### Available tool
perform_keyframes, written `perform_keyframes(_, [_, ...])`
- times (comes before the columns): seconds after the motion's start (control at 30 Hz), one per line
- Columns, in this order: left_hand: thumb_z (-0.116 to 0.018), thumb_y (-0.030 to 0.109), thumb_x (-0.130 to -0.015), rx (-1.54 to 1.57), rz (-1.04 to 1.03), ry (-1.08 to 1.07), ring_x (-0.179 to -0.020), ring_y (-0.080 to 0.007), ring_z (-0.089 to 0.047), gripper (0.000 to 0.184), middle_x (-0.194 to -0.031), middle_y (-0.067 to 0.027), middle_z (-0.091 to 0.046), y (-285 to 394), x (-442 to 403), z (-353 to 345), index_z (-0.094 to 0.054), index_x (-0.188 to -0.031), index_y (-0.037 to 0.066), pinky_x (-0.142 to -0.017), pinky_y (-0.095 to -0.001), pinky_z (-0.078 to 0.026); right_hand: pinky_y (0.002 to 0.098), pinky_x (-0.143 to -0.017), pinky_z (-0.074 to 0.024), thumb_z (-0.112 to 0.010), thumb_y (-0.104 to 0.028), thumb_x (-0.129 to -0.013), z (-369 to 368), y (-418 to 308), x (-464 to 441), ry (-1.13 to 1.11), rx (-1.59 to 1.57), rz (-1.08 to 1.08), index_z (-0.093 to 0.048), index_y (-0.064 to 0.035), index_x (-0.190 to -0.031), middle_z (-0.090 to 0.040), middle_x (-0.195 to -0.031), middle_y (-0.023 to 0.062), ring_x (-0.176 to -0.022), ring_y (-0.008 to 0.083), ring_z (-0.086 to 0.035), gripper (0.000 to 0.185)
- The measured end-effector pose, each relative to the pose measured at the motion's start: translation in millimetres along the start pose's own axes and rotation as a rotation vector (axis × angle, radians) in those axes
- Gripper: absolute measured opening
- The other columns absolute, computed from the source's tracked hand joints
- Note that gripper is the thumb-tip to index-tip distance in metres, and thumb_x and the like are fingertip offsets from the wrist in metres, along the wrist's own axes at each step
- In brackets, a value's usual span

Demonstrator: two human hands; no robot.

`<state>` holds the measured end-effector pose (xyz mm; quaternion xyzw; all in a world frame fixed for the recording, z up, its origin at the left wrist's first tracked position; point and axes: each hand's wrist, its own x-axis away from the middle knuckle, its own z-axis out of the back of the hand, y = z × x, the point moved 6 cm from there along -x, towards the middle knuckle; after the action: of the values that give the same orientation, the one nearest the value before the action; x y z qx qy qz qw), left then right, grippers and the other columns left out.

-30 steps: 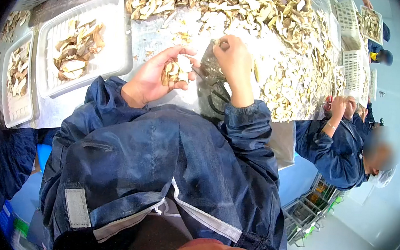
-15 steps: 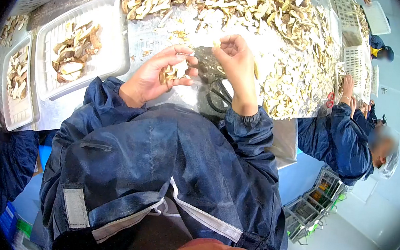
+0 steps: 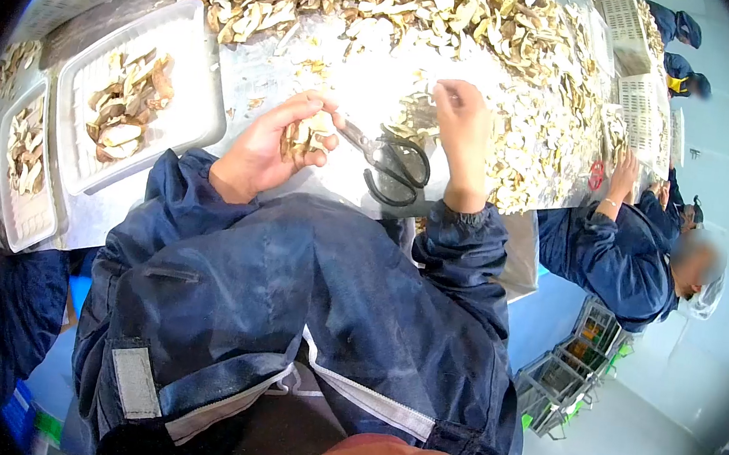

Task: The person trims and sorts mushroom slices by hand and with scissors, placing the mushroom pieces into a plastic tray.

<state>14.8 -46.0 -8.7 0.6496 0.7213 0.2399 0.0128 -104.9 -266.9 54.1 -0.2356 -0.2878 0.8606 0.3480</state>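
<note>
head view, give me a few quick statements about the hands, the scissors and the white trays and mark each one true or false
1. The left hand holds pale slices. True.
2. The black-handled scissors have their handles between the left hand and the right hand. True.
3. The right hand grips the scissors' handles. False: it is apart from them.
4. The wide white tray has another white tray to its left. True.
5. Both trays are empty. False: each holds slices.
</note>
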Motion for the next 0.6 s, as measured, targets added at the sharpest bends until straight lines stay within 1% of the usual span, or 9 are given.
perform_keyframes(0.03, [-0.049, 0.024, -0.103, 0.014, 0.008, 0.018, -0.084, -0.0212, -0.064, 0.023, -0.104, -0.0115, -0.063, -1, 0, 1, -0.056, -0.116, 0.007, -0.06, -0.0293, -0.057, 0.0383, -0.074, -0.0532, -0.07, -0.016, -0.087, -8, -10, 1, -0.041, 0.0, 0.097, -0.071, -0.0029, -0.097, -0.067, -0.092, 0.0171, -0.082, 0.0316, -0.067, 0.017])
perform_keyframes(0.13, [-0.05, 0.022, -0.102, 0.044, -0.001, -0.025, -0.083, -0.0192, -0.065, 0.02, -0.101, -0.0104, -0.064, 1, 0, 1, -0.057, -0.113, 0.006, -0.061, -0.0283, -0.055, 0.0411, -0.076, -0.0525, -0.07, -0.018, -0.086, -26, -29, 0, -0.11, 0.094, 0.159, -0.072, -0.005, -0.097, -0.065, -0.093, 0.0178, -0.086, 0.0348, -0.065, 0.017])
perform_keyframes(0.17, [-0.051, 0.022, -0.102, 0.053, -0.013, -0.031, -0.084, -0.0197, -0.065, 0.02, -0.101, -0.0105, -0.064, 2, 0, 1, -0.057, -0.113, 0.006, -0.062, -0.0285, -0.055, 0.0429, -0.077, -0.0517, -0.07, -0.019, -0.085, -27, -29, -1, -0.145, 0.122, 0.127, -0.071, -0.0055, -0.096, -0.064, -0.094, 0.0172, -0.089, 0.036, -0.065, 0.017])
perform_keyframes(0.27, [-0.051, 0.021, -0.101, 0.08, -0.035, -0.056, -0.084, -0.0213, -0.065, 0.02, -0.101, -0.0109, -0.064, 4, 0, 3, -0.056, -0.113, 0.006, -0.062, -0.0294, -0.056, 0.0393, -0.072, -0.0503, -0.073, -0.024, -0.082, -24, -2, -12, -0.158, 0.296, 0.146, -0.072, -0.0065, -0.099, -0.06, -0.096, 0.0146, -0.08, 0.0317, -0.062, 0.024])
perform_keyframes(0.3, [-0.052, 0.021, -0.1, 0.084, -0.029, -0.069, -0.084, -0.0219, -0.065, 0.02, -0.101, -0.0112, -0.063, 4, 0, 2, -0.056, -0.113, 0.006, -0.063, -0.0299, -0.056, 0.0403, -0.074, -0.0506, -0.071, -0.025, -0.082, -18, -1, -16, -0.111, 0.376, 0.128, -0.071, -0.0054, -0.098, -0.063, -0.097, 0.0157, -0.083, 0.0343, -0.063, 0.025])
perform_keyframes(0.4, [-0.051, 0.02, -0.1, 0.063, -0.008, -0.073, -0.085, -0.0237, -0.066, 0.021, -0.101, -0.0121, -0.064, 1, -1, -2, -0.056, -0.115, 0.006, -0.064, -0.0316, -0.057, 0.0405, -0.075, -0.0513, -0.068, -0.022, -0.084, -21, -7, -36, -0.088, 0.225, 0.085, -0.07, -0.005, -0.103, -0.065, -0.1, 0.0167, -0.084, 0.0341, -0.065, 0.026])
perform_keyframes(0.43, [-0.051, 0.02, -0.1, 0.048, -0.002, -0.066, -0.086, -0.0243, -0.066, 0.021, -0.101, -0.0125, -0.064, 1, 0, -3, -0.056, -0.115, 0.006, -0.065, -0.0322, -0.057, 0.044, -0.077, -0.0519, -0.065, -0.02, -0.085, -27, -15, -40, -0.14, 0.146, 0.078, -0.067, -0.0072, -0.11, -0.066, -0.098, 0.0184, -0.091, 0.0367, -0.065, 0.028])
perform_keyframes(0.53, [-0.049, 0.02, -0.101, 0.058, -0.033, -0.074, -0.088, -0.0248, -0.067, 0.022, -0.102, -0.0129, -0.064, 2, -1, 0, -0.056, -0.116, 0.005, -0.066, -0.0331, -0.057, 0.0448, -0.079, -0.0518, -0.064, -0.018, -0.084, -49, -15, -60, -0.115, 0.205, 0.162, -0.066, -0.0081, -0.115, -0.066, -0.1, 0.0178, -0.092, 0.037, -0.064, 0.033])
perform_keyframes(0.6, [-0.049, 0.02, -0.101, 0.045, -0.045, -0.075, -0.089, -0.025, -0.067, 0.023, -0.103, -0.0129, -0.064, 5, 0, 0, -0.056, -0.116, 0.005, -0.066, -0.0329, -0.057, 0.0453, -0.082, -0.0514, -0.064, -0.017, -0.082, -55, -12, -66, -0.149, 0.237, 0.168, -0.066, -0.0091, -0.118, -0.065, -0.102, 0.0173, -0.093, 0.0377, -0.064, 0.037])
